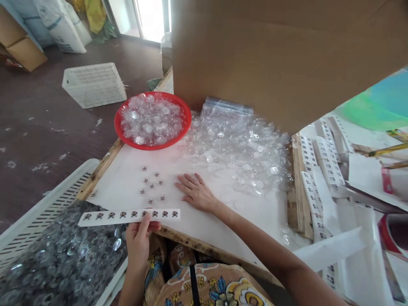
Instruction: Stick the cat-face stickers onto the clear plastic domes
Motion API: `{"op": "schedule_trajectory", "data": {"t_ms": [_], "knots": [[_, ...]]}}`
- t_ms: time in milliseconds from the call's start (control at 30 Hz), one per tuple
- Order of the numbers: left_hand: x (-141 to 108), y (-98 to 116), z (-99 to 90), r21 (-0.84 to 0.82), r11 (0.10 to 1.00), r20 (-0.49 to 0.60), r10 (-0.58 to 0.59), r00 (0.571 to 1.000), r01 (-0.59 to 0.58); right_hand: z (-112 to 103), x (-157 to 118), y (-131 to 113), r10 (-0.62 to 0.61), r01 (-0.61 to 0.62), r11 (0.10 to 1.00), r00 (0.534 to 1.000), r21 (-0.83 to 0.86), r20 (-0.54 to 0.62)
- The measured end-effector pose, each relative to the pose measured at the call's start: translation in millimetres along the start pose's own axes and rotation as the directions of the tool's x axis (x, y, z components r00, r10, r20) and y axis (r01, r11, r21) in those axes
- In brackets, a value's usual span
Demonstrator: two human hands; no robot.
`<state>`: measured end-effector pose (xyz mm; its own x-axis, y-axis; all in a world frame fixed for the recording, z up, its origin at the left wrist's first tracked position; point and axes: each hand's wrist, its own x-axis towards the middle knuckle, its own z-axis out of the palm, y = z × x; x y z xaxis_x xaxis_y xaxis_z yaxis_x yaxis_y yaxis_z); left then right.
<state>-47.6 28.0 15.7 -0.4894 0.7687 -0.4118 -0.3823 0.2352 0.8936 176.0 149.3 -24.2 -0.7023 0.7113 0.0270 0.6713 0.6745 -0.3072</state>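
My left hand (142, 233) pinches a white strip (121, 216) printed with a row of small dark face-like pictures, held over the table's front edge. Flat on the white tabletop (127, 163), with fingers spread, lies my right hand (197, 193). Just left of it, several small clear pieces with the same pictures (151, 186) are scattered. Beyond my right hand spreads a pile of clear plastic pieces (242, 153). A red tray (119, 138) heaped with similar clear pieces stands at the table's back left.
A large cardboard sheet (270, 55) rises behind the pile. At lower left a white crate (60, 195) holds many clear pieces. More printed strips (328, 161) lie right of a wooden ledge (298, 187). A white basket (95, 85) is on the floor.
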Motion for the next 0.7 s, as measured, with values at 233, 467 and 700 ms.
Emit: {"op": "schedule_trajectory", "data": {"t_ms": [233,467,700], "knots": [[-4.6,-5.3,2.1,0.035,0.999,-0.011,0.016,1.0,-0.015,-5.2,-23.3,-7.9,0.027,0.001,0.983,0.989,0.186,-0.148],[-6.6,-11.6,0.0,0.09,0.994,-0.025,0.063,0.998,-0.061,-28.4,-13.7,-52.8,0.143,0.032,0.769,0.965,0.638,-0.219],[-17.0,-16.4,7.4,-0.035,0.997,-0.185,0.063,0.981,-0.071,-20.0,-4.7,-70.8,0.099,0.075,0.873,0.94,0.482,-0.327]]}}
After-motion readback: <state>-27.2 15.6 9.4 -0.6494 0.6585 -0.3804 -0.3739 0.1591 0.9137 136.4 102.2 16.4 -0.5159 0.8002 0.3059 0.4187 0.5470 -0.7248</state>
